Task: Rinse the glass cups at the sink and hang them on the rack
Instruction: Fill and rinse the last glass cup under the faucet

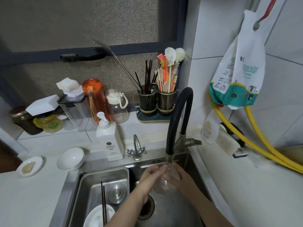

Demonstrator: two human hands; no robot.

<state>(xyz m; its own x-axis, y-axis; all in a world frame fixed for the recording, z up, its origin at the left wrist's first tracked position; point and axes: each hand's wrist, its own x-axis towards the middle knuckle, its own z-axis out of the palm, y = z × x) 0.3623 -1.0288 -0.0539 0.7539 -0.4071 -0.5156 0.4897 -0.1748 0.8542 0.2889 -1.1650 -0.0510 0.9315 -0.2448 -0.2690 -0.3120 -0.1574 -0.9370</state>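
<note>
Clear glass cup (164,183), wet under the faucet (169,158), gripped by left hand (150,176) and right hand (177,177).

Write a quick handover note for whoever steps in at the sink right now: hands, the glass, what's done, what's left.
Left hand and right hand both grip one glass cup under the black tap, over the sink.
Water appears to be running onto the cup.
Done: this cup is mid-rinse.
Left: finish rinsing it and hang it on the rack. The rack and any other cups are not in view.
Chopsticks and a white bowl sit in the steel basin tray to the left.
</note>
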